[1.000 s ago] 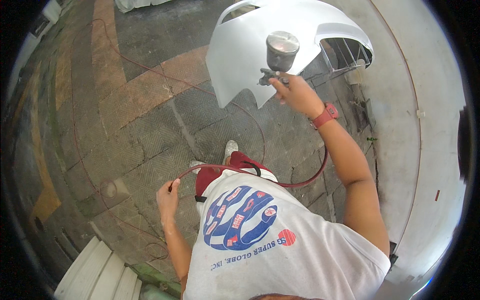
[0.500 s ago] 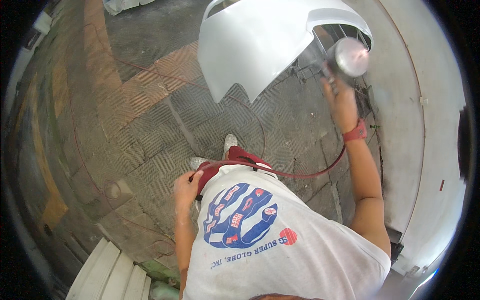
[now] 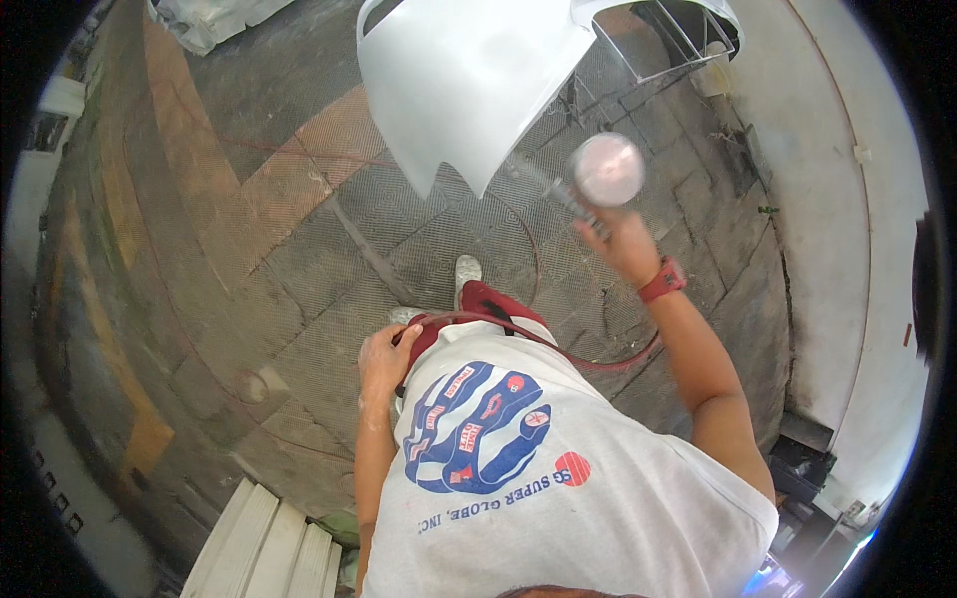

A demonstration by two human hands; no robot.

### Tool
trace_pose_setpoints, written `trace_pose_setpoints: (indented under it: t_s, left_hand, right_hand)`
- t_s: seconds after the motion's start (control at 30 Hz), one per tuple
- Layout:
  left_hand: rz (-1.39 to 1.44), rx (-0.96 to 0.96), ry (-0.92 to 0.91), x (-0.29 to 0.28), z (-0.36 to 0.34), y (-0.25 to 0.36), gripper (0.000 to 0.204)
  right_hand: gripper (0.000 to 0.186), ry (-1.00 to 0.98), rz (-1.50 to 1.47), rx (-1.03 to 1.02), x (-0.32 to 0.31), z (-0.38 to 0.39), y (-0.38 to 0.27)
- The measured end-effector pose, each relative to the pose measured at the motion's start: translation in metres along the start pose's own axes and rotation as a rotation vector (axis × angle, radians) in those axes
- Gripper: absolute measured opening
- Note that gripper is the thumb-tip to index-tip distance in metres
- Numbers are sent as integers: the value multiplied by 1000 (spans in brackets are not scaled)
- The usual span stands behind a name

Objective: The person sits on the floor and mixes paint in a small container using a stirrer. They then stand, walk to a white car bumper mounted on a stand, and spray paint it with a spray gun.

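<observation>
My right hand (image 3: 628, 247) grips a spray gun (image 3: 576, 206) that has a round, pale cup (image 3: 610, 169) on top; motion blurs the gun a little. Its nozzle end points left, toward the lower edge of a glossy white car body panel (image 3: 469, 85) and apart from it. A red air hose (image 3: 588, 363) runs from beside my right forearm across my waist. At my left thigh, my left hand (image 3: 387, 357) is closed around this hose, with the thumb on top and the other fingers partly hidden.
A metal stand frame (image 3: 663, 50) shows beneath the panel's right part. Thin hose (image 3: 329, 157) trails over the stone-tiled floor (image 3: 299, 299). At the right rises a white wall (image 3: 827, 199). White ridged panels (image 3: 259, 543) stand at the lower left, and a pale wrapped object (image 3: 214, 20) lies at the far left.
My right hand has swung left and nearer to me with the spray gun, away from the panel's right arch. My left hand still holds the hose, slightly shifted. The view has turned a little.
</observation>
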State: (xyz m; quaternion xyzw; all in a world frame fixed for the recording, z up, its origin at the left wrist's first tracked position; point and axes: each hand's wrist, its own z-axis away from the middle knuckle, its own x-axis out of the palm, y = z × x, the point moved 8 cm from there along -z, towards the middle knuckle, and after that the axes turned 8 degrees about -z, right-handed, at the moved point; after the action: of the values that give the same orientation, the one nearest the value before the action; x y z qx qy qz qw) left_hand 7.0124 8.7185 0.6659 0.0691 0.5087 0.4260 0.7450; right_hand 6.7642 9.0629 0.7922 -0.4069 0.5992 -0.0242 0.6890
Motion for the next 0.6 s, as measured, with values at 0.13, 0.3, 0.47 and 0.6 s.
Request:
trace_pose_setpoints:
  t_s: [0.13, 0.3, 0.47, 0.6]
  left_hand:
    - [-7, -120, -102, 10, -5, -9, 50]
    - [-21, -224, -59, 10, 5, -34, 51]
    - [-67, -174, -149, 17, 0, -61, 53]
    - [-53, -183, -226, 5, -10, -89, 55]
  right_hand:
    - [51, 278, -45, 103, -86, -36, 34]
    - [50, 484, -60, 127, -121, -43, 49]
    - [48, 219, 104, 57, -48, -23, 17]
    - [44, -16, 35, 133, 53, 27, 4]
